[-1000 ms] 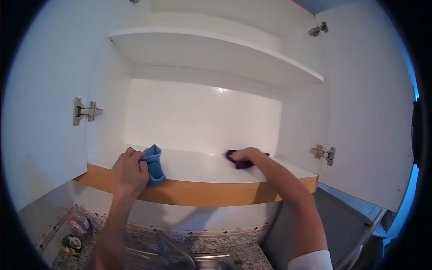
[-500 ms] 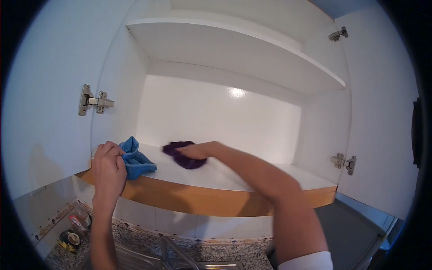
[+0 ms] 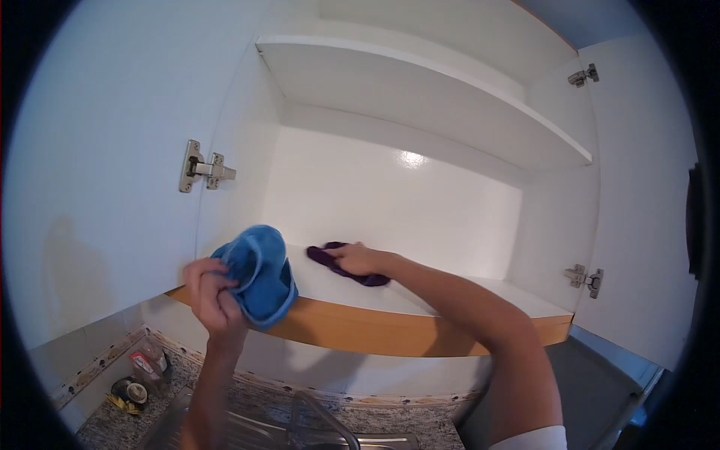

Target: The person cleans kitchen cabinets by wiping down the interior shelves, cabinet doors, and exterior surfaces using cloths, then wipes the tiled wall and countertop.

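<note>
Fingers [image 3: 339, 253] of right hand [image 3: 363, 260] bunched, nearly closed, on purple cloth [image 3: 320, 256]; cloth beneath, jutting out both sides, probably pressed for even contact with cabinet floor [image 3: 324, 287]. Left hand [image 3: 216, 296] curled, pinching left side of blue cloth [image 3: 264, 283]; folds flop rightward past fingers, by orange front edge [image 3: 375, 327], seemingly held apart from purple cloth.

One cloth [image 3: 324, 257] in the cabinet [image 3: 390, 202] (sink [image 3: 386, 442] below)
</note>
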